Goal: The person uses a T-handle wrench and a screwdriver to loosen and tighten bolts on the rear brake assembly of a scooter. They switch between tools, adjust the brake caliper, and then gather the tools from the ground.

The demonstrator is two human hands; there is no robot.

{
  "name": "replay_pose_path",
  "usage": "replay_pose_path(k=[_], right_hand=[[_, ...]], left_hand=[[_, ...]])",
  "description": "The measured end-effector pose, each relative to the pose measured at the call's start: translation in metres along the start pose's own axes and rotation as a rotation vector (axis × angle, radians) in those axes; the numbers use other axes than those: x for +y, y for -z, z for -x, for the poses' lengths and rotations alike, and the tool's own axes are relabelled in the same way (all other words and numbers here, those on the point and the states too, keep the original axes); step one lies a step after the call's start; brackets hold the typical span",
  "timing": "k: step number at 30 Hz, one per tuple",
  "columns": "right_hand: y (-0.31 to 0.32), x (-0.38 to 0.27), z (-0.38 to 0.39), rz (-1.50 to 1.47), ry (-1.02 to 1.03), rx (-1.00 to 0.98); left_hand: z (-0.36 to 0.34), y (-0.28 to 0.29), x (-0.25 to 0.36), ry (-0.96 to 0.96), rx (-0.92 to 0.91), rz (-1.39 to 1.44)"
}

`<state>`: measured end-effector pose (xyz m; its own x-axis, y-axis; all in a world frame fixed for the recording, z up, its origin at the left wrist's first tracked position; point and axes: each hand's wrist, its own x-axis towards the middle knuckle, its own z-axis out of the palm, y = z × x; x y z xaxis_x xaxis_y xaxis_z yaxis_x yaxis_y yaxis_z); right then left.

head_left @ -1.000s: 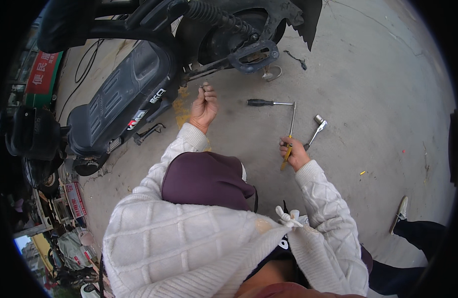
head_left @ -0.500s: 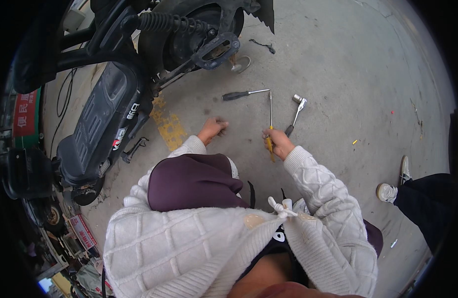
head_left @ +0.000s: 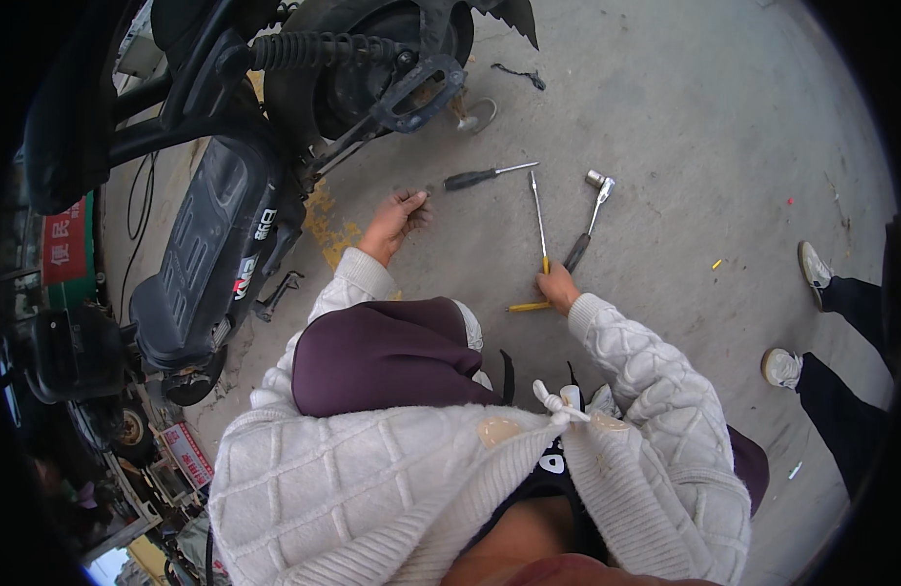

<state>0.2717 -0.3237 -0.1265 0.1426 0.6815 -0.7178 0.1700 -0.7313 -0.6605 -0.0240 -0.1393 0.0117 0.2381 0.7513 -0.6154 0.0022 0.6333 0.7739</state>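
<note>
My left hand, its fingers curled, hangs between the scooter and a black-handled screwdriver; what it holds, if anything, is too small to make out. My right hand is closed on a yellow-handled screwdriver whose metal shaft points away from me; another yellow piece shows just below that hand. Right beside it lies a socket wrench with a black handle. Above my left hand are the scooter's wheel, coil spring and black pedal-like loop.
Another person's legs and pale shoes are at the right. A metal stand-like part lies under the scooter. A dark strap is on the concrete at the top. Signs and stacked clutter line the far left.
My left hand dropped away from the scooter's underside, then moved slightly forward. My right hand stays on the yellow tool, shifting slightly. More of the other person's legs shows.
</note>
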Motion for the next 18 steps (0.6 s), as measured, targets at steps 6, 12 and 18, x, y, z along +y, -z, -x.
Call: replay_pose_path(k=[6,12,18], right_hand=[[0.002,0.006,-0.004,0.592,0.248,-0.056],[0.003,-0.002,0.000,0.566,0.271,-0.070],[0.008,-0.003,0.000,0.507,0.252,-0.074]], left_hand=[[-0.012,0.002,-0.003,-0.016,0.031,0.037],[-0.053,-0.009,-0.042,-0.259,0.062,-0.907],[-0.091,-0.032,-0.043,-0.647,0.023,-1.476]])
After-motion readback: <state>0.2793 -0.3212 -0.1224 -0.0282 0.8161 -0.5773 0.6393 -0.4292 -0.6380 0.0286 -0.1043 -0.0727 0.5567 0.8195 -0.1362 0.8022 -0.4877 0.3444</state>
